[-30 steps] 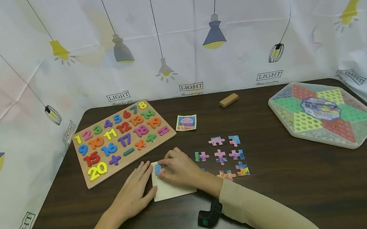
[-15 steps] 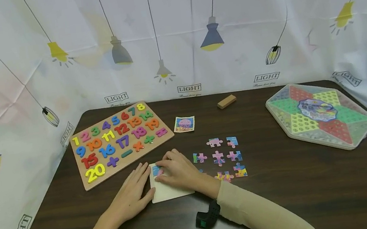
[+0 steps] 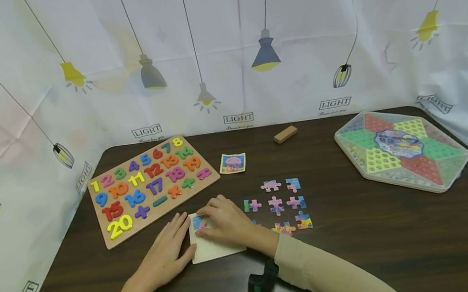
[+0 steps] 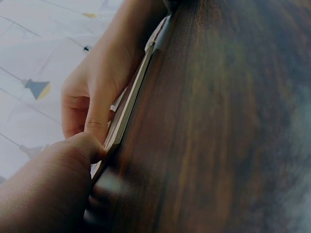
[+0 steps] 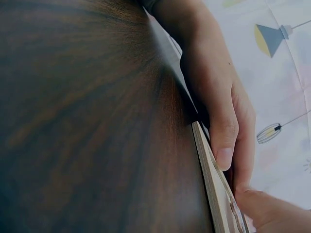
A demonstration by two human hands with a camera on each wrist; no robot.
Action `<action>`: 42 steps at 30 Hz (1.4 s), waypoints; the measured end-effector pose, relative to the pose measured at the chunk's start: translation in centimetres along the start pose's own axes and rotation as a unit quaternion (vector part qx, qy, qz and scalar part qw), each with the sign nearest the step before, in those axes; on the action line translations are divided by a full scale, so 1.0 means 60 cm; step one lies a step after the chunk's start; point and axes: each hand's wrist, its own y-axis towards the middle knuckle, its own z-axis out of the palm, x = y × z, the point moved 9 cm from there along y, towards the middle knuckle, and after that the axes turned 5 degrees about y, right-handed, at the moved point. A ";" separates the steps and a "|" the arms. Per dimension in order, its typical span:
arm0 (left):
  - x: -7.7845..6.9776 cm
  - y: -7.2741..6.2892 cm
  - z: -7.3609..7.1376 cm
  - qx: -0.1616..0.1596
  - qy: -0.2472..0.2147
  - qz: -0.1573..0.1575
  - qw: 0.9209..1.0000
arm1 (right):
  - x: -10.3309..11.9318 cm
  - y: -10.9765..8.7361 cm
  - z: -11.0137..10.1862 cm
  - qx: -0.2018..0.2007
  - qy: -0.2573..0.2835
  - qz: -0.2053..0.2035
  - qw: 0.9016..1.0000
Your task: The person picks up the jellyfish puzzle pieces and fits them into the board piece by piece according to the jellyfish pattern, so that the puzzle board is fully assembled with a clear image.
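Observation:
A pale wooden puzzle tray (image 3: 214,249) lies flat on the dark table, with blue and pink jigsaw pieces (image 3: 199,222) in its upper left corner. My left hand (image 3: 164,255) rests along the tray's left side, fingers extended and thumb at the lower left edge. Bent over the tray, my right hand (image 3: 227,223) has its index finger and thumb around a jigsaw piece in that corner, largely hidden by the fingers. The left wrist view shows the right thumb (image 4: 99,109) pointing down at the tray, near the left thumb (image 4: 87,145).
Several loose jigsaw pieces (image 3: 276,206) lie right of the tray. A small picture card (image 3: 232,163) and a wooden block (image 3: 285,134) sit farther back. A number board (image 3: 154,214) stands close behind the left hand; a hexagonal game box (image 3: 403,152) occupies the right.
The head view has shifted, so the whole scene sits slightly lower and farther left. Both hands stay at the tray, with the right fingers making only slight movements over the corner pieces.

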 end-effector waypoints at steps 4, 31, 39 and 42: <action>0.001 -0.002 0.004 -0.004 -0.002 -0.001 1.000 | 0.009 -0.001 -0.006 -0.013 0.001 -0.021 1.000; 0.005 -0.005 0.004 -0.001 -0.018 -0.023 1.000 | -0.061 -0.028 -0.097 0.042 0.026 0.046 0.998; 0.004 -0.001 0.001 -0.005 -0.015 -0.019 1.000 | -0.111 -0.045 -0.136 0.058 0.017 0.072 0.996; 0.004 0.000 -0.001 -0.007 -0.012 -0.020 1.000 | -0.131 -0.053 -0.149 0.055 0.014 0.078 0.995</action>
